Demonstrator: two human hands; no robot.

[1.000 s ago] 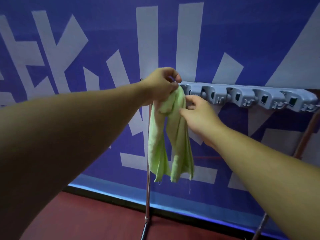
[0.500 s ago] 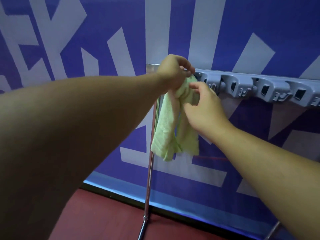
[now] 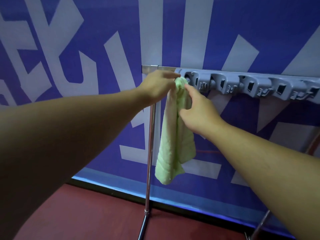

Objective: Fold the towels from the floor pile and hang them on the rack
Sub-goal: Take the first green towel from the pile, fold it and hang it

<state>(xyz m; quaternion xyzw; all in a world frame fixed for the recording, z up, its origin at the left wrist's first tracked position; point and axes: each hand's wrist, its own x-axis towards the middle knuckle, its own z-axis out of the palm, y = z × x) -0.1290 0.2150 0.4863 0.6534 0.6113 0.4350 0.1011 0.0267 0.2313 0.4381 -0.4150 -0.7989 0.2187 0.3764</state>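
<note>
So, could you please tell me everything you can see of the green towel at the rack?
The green towel is pale, soft terry cloth, bunched at its top and hanging in loose vertical folds, lower edge free above the red floor. Its gathered top sits at the left end of the grey rack, by the first clip; whether it is clipped in cannot be told. The left hand pinches the top; the right hand touches it from the right.
</note>
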